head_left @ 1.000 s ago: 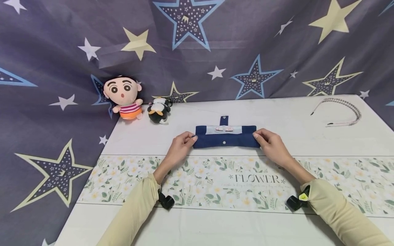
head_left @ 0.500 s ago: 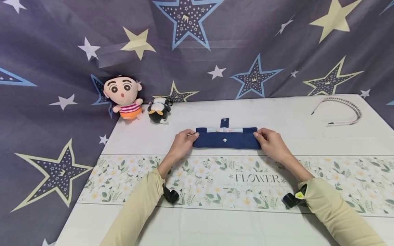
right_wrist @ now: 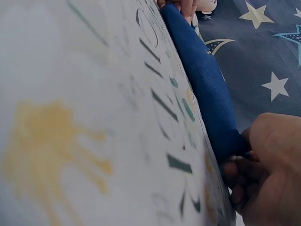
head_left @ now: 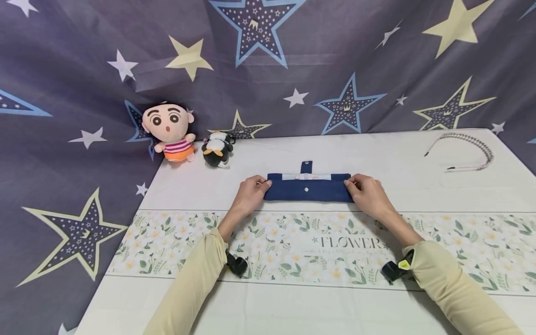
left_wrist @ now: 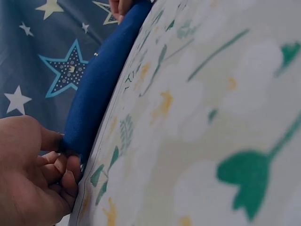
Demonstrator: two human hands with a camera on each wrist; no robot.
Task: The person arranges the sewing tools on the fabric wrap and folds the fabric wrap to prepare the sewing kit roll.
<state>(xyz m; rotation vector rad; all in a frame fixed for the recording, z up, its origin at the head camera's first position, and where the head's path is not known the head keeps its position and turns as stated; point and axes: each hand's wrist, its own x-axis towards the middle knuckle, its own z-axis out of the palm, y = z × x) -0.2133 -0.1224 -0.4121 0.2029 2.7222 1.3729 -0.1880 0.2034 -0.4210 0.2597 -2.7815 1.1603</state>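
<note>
A folded navy cloth (head_left: 289, 190) with a metal snap lies across the middle of the table. A short strap with its own snap (head_left: 307, 163) sticks out from its far side, and a narrow pale strip (head_left: 318, 177) with a small printed label shows along the top. My left hand (head_left: 251, 193) pinches its left end between thumb and fingers, while the right end is pinched by my right hand (head_left: 368, 195). In the left wrist view the cloth (left_wrist: 96, 87) looks like a thick roll, its near end between thumb and curled fingers. The right wrist view shows a similar grip.
A plush doll (head_left: 169, 132) and a penguin plush (head_left: 217, 149) sit at the back left. A beaded headband (head_left: 469, 144) lies at the back right. The white tablecloth (head_left: 293, 307) bears a floral band, and a starry curtain (head_left: 268, 83) hangs behind the table.
The cloth's near part has come up and away from me, so less of the pale strip shows. The strap sits slightly nearer. Both hands keep their hold, barely shifting over the last half second.
</note>
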